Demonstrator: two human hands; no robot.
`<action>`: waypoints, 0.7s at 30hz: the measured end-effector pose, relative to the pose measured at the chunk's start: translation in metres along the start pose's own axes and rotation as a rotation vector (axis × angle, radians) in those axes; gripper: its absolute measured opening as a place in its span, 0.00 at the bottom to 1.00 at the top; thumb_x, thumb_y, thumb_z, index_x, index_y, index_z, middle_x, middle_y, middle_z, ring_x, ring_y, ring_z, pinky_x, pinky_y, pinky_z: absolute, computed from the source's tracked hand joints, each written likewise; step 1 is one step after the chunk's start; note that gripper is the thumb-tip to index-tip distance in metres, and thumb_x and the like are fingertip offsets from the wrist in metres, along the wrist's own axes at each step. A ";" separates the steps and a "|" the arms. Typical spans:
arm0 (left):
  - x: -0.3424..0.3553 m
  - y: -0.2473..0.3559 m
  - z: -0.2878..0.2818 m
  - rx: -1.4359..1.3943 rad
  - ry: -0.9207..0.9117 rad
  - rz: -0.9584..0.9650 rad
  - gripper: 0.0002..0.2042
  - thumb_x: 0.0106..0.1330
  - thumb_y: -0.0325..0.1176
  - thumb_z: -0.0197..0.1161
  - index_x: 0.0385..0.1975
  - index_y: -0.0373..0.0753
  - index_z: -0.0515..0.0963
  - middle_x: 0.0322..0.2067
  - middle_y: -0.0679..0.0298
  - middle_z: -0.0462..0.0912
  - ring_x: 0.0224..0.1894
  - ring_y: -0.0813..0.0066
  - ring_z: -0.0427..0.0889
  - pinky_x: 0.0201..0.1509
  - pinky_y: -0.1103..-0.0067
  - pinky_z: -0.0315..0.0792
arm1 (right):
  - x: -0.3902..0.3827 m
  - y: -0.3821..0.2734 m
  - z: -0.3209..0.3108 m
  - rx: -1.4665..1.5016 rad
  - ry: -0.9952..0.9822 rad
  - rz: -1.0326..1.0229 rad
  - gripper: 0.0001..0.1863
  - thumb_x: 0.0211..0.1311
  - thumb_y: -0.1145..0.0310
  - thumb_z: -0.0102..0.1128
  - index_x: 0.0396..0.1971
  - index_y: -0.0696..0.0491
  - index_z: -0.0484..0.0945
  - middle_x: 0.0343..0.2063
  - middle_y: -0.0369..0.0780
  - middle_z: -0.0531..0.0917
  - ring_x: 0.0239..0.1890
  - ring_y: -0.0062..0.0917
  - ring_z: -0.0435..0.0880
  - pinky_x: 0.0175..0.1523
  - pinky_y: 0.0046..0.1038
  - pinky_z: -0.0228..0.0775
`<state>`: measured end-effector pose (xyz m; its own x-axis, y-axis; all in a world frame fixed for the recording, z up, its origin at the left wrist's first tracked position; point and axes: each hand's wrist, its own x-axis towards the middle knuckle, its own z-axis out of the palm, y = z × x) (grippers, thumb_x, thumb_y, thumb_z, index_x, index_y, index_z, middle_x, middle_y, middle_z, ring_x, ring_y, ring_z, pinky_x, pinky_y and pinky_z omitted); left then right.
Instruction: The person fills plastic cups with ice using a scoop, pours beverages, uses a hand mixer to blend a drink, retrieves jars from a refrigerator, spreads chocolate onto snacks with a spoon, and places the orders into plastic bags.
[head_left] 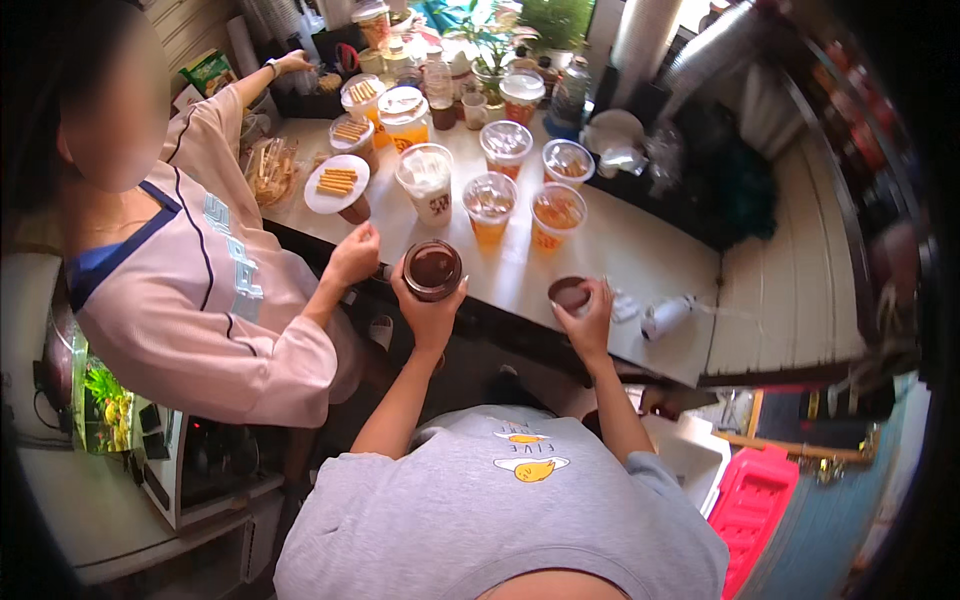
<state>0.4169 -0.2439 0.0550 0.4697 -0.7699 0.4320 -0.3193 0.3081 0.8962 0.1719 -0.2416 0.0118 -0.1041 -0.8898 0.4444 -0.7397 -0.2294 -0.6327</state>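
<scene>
My left hand (pixel 428 315) holds an open jar (pixel 433 268) of dark brown stuff at the counter's front edge. My right hand (pixel 590 322) grips a round brown lid (pixel 566 292) over the counter, to the right of the jar. Beyond them stand several plastic cups of amber drink (pixel 490 215) with clear lids and a cup of pale, creamy drink (pixel 431 195). Left of these, a white disc with breadsticks (pixel 336 181) rests on a brown cup. A white roll (pixel 668 316) lies right of my right hand.
A co-worker in a pink top (pixel 240 320) stands at my left, one arm stretched to the back. The white counter (pixel 650 270) holds bottles (pixel 440 80), plants (pixel 545 25) and stacked cups along the back. A red cooler lid (pixel 750 510) is low at right; a fish tank (pixel 100 400) at left.
</scene>
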 end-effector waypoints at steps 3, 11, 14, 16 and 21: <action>0.012 -0.015 0.006 0.043 0.054 -0.015 0.38 0.38 0.28 0.73 0.51 0.35 0.57 0.45 0.58 0.66 0.49 0.68 0.69 0.54 0.74 0.64 | -0.001 0.014 0.007 -0.092 -0.092 0.011 0.32 0.33 0.64 0.71 0.41 0.55 0.65 0.44 0.45 0.71 0.58 0.46 0.59 0.64 0.43 0.44; 0.011 -0.038 0.038 -0.002 0.073 -0.069 0.40 0.37 0.27 0.73 0.52 0.35 0.56 0.46 0.56 0.67 0.50 0.67 0.69 0.54 0.74 0.64 | 0.064 -0.082 0.002 0.160 -0.198 -0.167 0.15 0.40 0.63 0.70 0.26 0.55 0.75 0.24 0.40 0.77 0.26 0.31 0.75 0.33 0.29 0.66; 0.009 -0.034 0.048 -0.030 0.083 -0.144 0.40 0.38 0.28 0.73 0.53 0.35 0.55 0.47 0.55 0.67 0.50 0.67 0.69 0.53 0.75 0.65 | 0.094 -0.141 0.024 0.005 -0.408 -0.227 0.18 0.48 0.55 0.63 0.16 0.54 0.70 0.14 0.39 0.75 0.17 0.27 0.76 0.22 0.26 0.67; 0.010 -0.041 0.052 0.015 0.096 -0.179 0.41 0.39 0.27 0.73 0.54 0.35 0.54 0.47 0.55 0.66 0.51 0.67 0.68 0.54 0.74 0.65 | 0.102 -0.147 0.046 -0.120 -0.470 -0.219 0.18 0.50 0.54 0.61 0.16 0.54 0.71 0.15 0.40 0.76 0.18 0.28 0.77 0.23 0.27 0.68; 0.013 -0.045 0.054 -0.152 0.117 -0.235 0.42 0.39 0.25 0.73 0.54 0.35 0.53 0.50 0.54 0.64 0.52 0.66 0.67 0.56 0.73 0.64 | 0.122 -0.153 0.067 -0.312 -0.606 -0.394 0.11 0.47 0.61 0.59 0.20 0.53 0.74 0.19 0.42 0.78 0.22 0.31 0.80 0.28 0.30 0.71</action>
<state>0.3928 -0.2977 0.0147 0.6107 -0.7631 0.2113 -0.0675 0.2157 0.9741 0.3167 -0.3412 0.1205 0.5193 -0.8463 0.1187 -0.8083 -0.5315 -0.2533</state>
